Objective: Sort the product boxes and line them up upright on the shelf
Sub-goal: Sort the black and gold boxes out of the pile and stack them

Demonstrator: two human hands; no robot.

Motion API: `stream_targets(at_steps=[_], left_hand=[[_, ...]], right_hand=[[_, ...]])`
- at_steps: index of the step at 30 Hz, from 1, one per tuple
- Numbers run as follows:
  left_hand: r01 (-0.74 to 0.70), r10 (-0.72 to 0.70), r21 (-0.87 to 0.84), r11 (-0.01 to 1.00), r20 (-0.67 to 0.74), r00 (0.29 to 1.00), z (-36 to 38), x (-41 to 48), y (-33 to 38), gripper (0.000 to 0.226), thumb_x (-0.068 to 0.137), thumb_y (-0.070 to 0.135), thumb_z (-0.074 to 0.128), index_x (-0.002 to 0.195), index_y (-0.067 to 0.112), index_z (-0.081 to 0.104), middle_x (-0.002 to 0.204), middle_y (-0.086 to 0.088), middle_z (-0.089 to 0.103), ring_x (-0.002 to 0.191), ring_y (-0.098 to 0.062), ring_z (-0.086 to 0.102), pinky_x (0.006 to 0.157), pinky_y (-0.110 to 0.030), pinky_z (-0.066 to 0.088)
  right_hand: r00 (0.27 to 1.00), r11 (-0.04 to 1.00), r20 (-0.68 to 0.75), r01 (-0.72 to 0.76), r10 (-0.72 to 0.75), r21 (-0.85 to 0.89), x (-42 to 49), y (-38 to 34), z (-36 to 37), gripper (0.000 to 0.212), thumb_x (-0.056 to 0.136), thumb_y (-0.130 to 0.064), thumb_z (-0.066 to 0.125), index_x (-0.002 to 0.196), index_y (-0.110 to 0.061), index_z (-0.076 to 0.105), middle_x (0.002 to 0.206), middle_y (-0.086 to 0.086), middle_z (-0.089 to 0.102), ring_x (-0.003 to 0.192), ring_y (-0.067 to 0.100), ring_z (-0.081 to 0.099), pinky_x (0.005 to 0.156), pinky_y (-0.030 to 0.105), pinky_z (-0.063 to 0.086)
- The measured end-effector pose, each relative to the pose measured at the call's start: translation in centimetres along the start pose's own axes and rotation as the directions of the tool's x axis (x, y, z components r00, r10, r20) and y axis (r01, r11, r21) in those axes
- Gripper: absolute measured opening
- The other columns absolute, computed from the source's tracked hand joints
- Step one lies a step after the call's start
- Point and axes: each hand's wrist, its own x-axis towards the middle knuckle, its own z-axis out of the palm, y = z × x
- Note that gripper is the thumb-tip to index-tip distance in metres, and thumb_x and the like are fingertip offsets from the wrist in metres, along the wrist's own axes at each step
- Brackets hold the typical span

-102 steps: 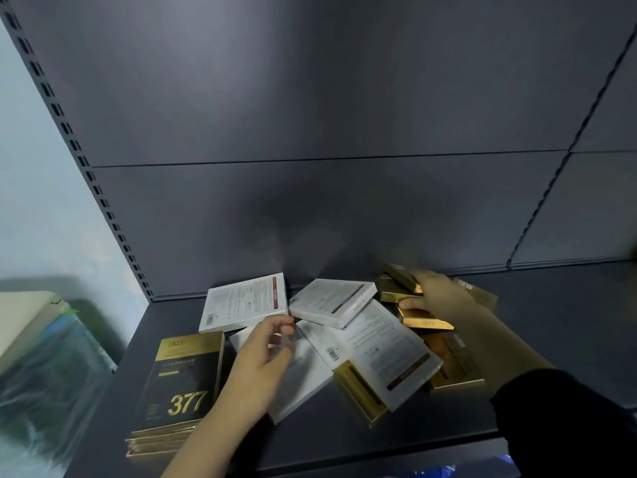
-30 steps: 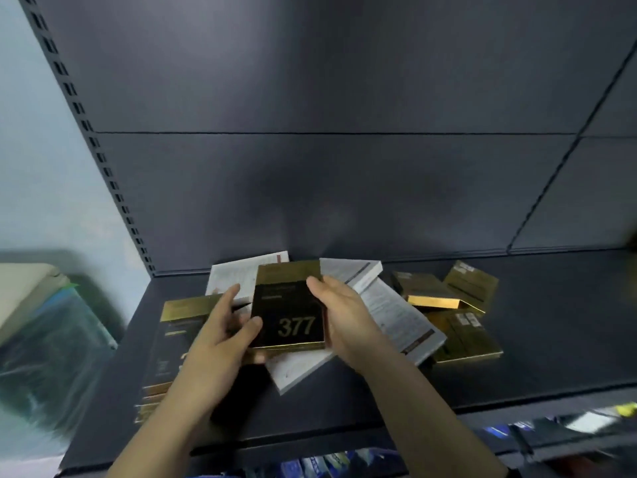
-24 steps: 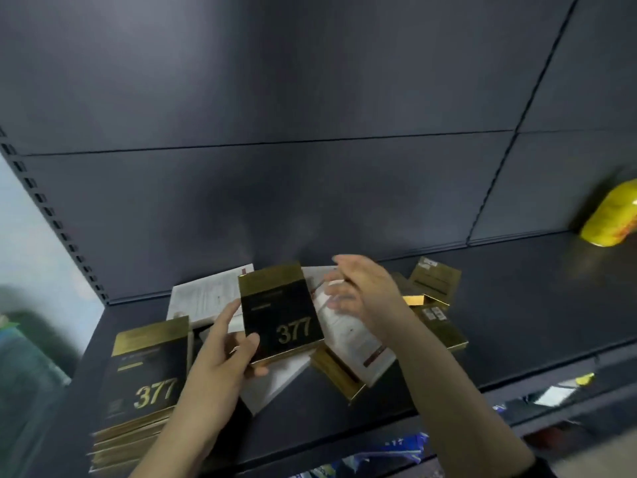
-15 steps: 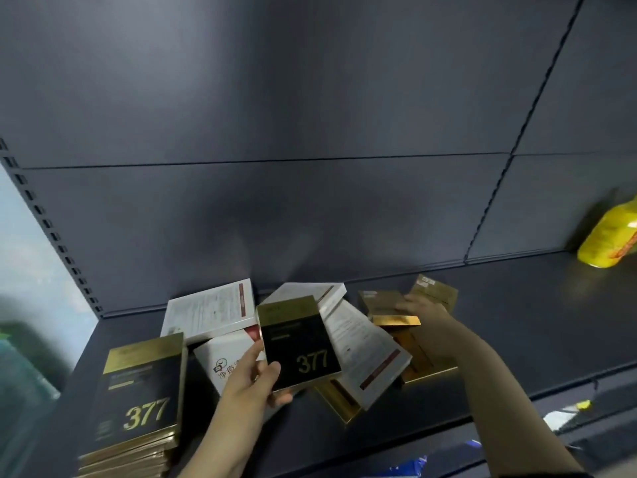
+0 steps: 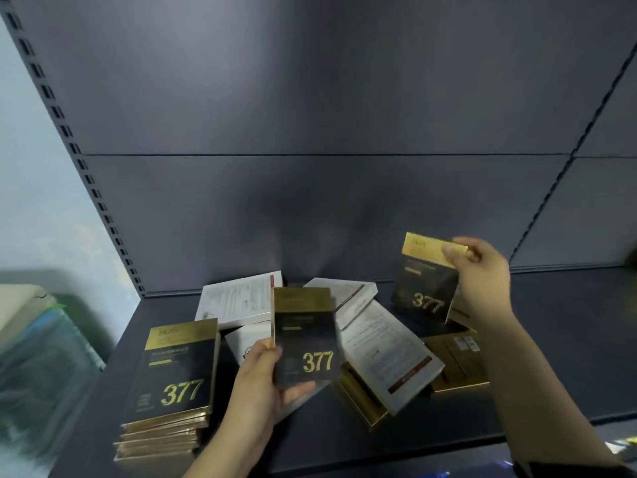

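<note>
Near left on the shelf (image 5: 558, 339) lies a stack of 377 boxes (image 5: 172, 384), the left hand (image 5: 256, 384) grips a 377 box (image 5: 305, 336) beside it, and the right hand (image 5: 482, 274) pinches a second 377 box (image 5: 425, 281) farther right, above half-hidden gold boxes (image 5: 455, 367).

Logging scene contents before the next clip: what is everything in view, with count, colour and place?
377 stack: several boxes, black and gold, lying flat, shelf front left
left-held 377 box: one, black and gold, raised mid-shelf
right-held 377 box: one, black and gold, raised at right
white boxes: about four, loose heap mid-shelf
gold boxes: at least two, flat in the heap
shelf: one, dark grey
wrapped bundle: one, greenish, left of shelf
left hand: grips its box's lower left
right hand: fingers pinch its box's top
</note>
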Motion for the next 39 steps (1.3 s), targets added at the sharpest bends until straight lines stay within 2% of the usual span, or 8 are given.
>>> stream_targets(at_steps=[5,10,20,25,30,33,36,39], left_hand=[[-0.094,0.094,-0.001,0.996,0.019,0.995,0.6,-0.2,0.5,0.037,0.099,0.006,0.041,0.125,0.031,0.05,0.112,-0.019,0.065,0.076,-0.028,0.075,0.047,-0.031,0.057],[-0.152,0.144,0.075,0.985,0.099,0.985,1.2,-0.3,1.2,0.038,0.1,0.007,0.039,0.116,0.029,0.067,0.101,-0.004,0.075,0.083,-0.024,0.074,0.052,-0.03,0.057],[-0.236,0.21,0.267,0.934,0.122,0.97,0.7,0.2,0.0,0.051,0.083,0.007,0.069,0.121,0.039,0.053,0.11,-0.006,0.067,0.076,-0.016,0.071,0.055,-0.024,0.051],[-0.189,0.184,0.119,0.975,0.053,0.982,-0.4,1.1,-0.7,0.046,0.089,0.004,0.057,0.121,0.037,0.056,0.107,-0.011,0.066,0.062,-0.017,0.06,0.042,-0.026,0.043],[-0.166,0.166,0.07,0.984,0.007,0.986,-0.7,1.4,-0.9,0.045,0.093,0.004,0.051,0.117,0.043,0.056,0.114,-0.009,0.063,0.073,-0.024,0.064,0.04,-0.026,0.042],[-0.158,0.157,0.084,0.984,0.019,0.987,-0.4,1.3,-0.8,0.047,0.093,0.007,0.051,0.121,0.045,0.053,0.115,-0.007,0.063,0.071,-0.021,0.07,0.042,-0.026,0.045],[-0.149,0.147,0.082,0.985,0.03,0.989,-0.2,1.2,-0.8,0.049,0.09,0.011,0.054,0.122,0.048,0.052,0.117,-0.006,0.064,0.072,-0.019,0.071,0.044,-0.025,0.047],[-0.151,0.148,0.096,0.984,0.034,0.988,-0.2,1.3,-0.7,0.052,0.084,0.02,0.058,0.122,0.056,0.052,0.125,-0.006,0.064,0.085,-0.023,0.07,0.052,-0.028,0.049]], right_hand=[[0.972,0.903,0.18,-0.209,0.15,0.376,-2.1,-4.0,2.3,0.009,0.094,-0.026,0.06,0.097,-0.02,0.065,0.099,0.007,0.068,0.096,0.028,0.067,0.087,0.048,0.056],[0.883,0.897,0.445,-0.312,0.151,0.314,-5.5,-3.5,6.1,0.018,0.095,-0.024,0.059,0.106,-0.011,0.066,0.109,0.016,0.069,0.102,0.031,0.067,0.093,0.049,0.053],[0.815,0.999,0.58,0.032,-0.017,-0.015,-6.7,-2.1,9.5,0.034,0.091,-0.039,0.062,0.111,-0.012,0.061,0.108,0.003,0.061,0.1,0.016,0.062,0.082,0.024,0.049],[0.963,0.922,0.224,-0.056,0.151,-0.383,2.0,3.0,5.1,0.041,0.089,-0.036,0.061,0.121,-0.012,0.052,0.123,0.007,0.037,0.115,0.03,0.05,0.096,0.036,0.04],[0.848,0.496,-0.018,-0.327,0.53,-0.804,6.3,9.7,2.0,0.082,0.081,-0.062,0.058,0.147,-0.027,0.025,0.155,0.013,0.007,0.14,0.046,0.013,0.109,0.068,0.02],[0.845,0.411,-0.032,-0.293,0.533,-0.863,6.3,12.1,1.6,0.088,0.082,-0.063,0.058,0.151,-0.037,0.009,0.158,0.013,0.001,0.142,0.049,0.005,0.108,0.07,0.018],[0.895,0.483,-0.103,-0.328,0.435,-0.812,6.5,12.2,1.6,0.071,0.083,-0.051,0.062,0.145,-0.029,0.033,0.15,0.013,0.021,0.134,0.045,0.026,0.106,0.059,0.03],[0.915,0.834,-0.081,-0.394,0.395,-0.386,6.3,10.6,2.0,0.057,0.079,-0.043,0.064,0.131,-0.022,0.052,0.134,0.012,0.045,0.113,0.037,0.05,0.09,0.046,0.044]])
